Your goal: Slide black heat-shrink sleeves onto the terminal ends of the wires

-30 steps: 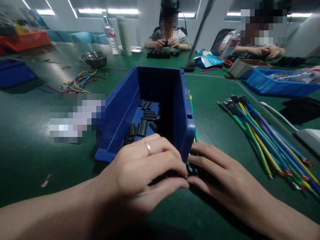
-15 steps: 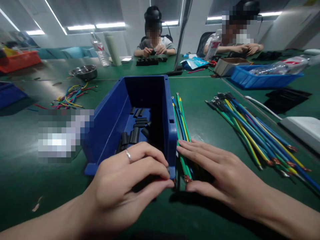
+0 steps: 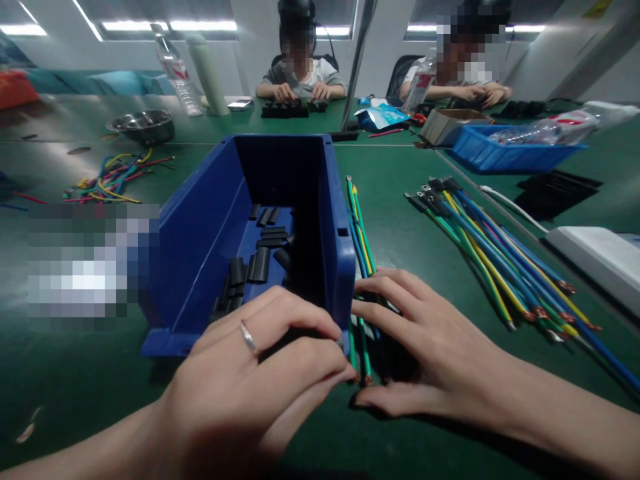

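A dark blue plastic bin (image 3: 197, 200) stands before me with several short black tubes (image 3: 260, 265) on its floor. My left hand (image 3: 265, 367), with a ring on one finger, is at the bin's front right corner. Its fingers and thumb are pinched together, and whatever they hold is hidden. Along the bin's right wall lie several green, blue and yellow cables (image 3: 365, 243) with bare copper ends towards me. My right hand (image 3: 420, 333) rests over these cables, fingers bent but apart and thumb spread near the copper ends.
A bundle of lugged cables (image 3: 495, 260) lies to the right, beside a white box (image 3: 595, 267). Farther back are a light blue tray (image 3: 515, 157) with bottles, a metal bowl (image 3: 145, 130) and loose thin wires (image 3: 113, 177). Two people sit across the table.
My view has shifted slightly. My right hand's fingers have bent and spread more over the cables, with the thumb drawn nearer the copper ends. My left hand stays pinched at the bin corner.
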